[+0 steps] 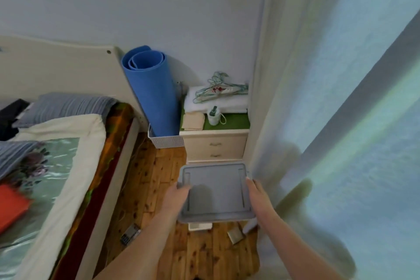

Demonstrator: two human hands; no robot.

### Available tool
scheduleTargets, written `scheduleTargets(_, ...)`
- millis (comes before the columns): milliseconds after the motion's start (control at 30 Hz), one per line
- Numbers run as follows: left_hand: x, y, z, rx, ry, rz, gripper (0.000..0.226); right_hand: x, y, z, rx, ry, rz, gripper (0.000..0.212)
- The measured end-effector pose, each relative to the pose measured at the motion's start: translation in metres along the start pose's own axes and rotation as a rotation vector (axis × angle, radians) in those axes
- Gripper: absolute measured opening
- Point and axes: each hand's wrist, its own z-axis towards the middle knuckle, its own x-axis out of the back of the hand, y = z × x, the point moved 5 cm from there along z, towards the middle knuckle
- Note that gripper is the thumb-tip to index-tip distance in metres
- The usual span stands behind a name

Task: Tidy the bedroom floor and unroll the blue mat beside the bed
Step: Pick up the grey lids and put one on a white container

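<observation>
While you hold the grey box (216,191) level above the wooden floor (159,177), your left hand (179,195) grips its left rim and your right hand (255,191) clasps its right edge. The two-sided hold likely keeps it flat for carrying clear, just in front of the nightstand (216,145). The blue mat (151,91) is rolled and not yet laid out. It stands upright in a white basket (168,141), propped between the bed (68,166) headboard and the nightstand. The lid hides the box body and your lower fingers. A pale tray (200,226) is half covered by the box. The dark object (129,234) near the bed is too blurred to name. The curtain (295,98) screens the right side.
</observation>
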Motion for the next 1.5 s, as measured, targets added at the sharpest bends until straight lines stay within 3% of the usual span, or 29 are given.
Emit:
scheduleTargets(167, -0.005, 0.046, 0.086, 0.005, 0.005, 0.036, 0.025, -0.023, -0.040, 0.081, -0.031, 0.012, -0.019, 0.053)
scheduleTargets(300, -0.017, 0.076, 0.157, -0.019, 0.026, 0.150, 0.056, -0.032, -0.058, 0.143, -0.060, 0.038, -0.070, 0.055)
scheduleTargets(433, -0.040, 0.081, 0.212, -0.025, 0.095, 0.211, 0.055, -0.037, -0.050, 0.201, -0.157, 0.005, -0.141, 0.062)
scheduleTargets(633, -0.104, 0.033, 0.318, 0.092, 0.051, 0.153, 0.041, -0.061, 0.021, 0.323, -0.272, -0.014, -0.157, 0.062)
scheduleTargets(767, -0.164, -0.056, 0.426, 0.140, 0.054, 0.107, 0.036, -0.089, 0.121, 0.437, -0.312, -0.008, -0.210, 0.059)
scheduleTargets(867, -0.224, -0.149, 0.520, 0.141, 0.032, 0.057, 0.034, -0.117, 0.216, 0.540, -0.259, -0.056, -0.263, 0.056)
scheduleTargets(967, -0.271, -0.212, 0.602, 0.154, 0.059, 0.032, 0.041, -0.139, 0.287, 0.630, -0.212, -0.058, -0.297, 0.053)
scheduleTargets(1100, -0.331, -0.270, 0.714, 0.107, 0.079, -0.002, 0.029, -0.158, 0.374, 0.744, -0.094, 0.002, -0.368, 0.045)
scheduleTargets(1333, -0.395, -0.310, 0.812, -0.178, 0.144, 0.135, 0.023, -0.160, 0.436, 0.849, 0.115, 0.048, -0.418, 0.035)
scheduleTargets(1500, -0.415, -0.303, 0.825, -0.335, 0.151, 0.127, 0.024, -0.160, 0.433, 0.867, 0.299, 0.057, -0.596, 0.066)
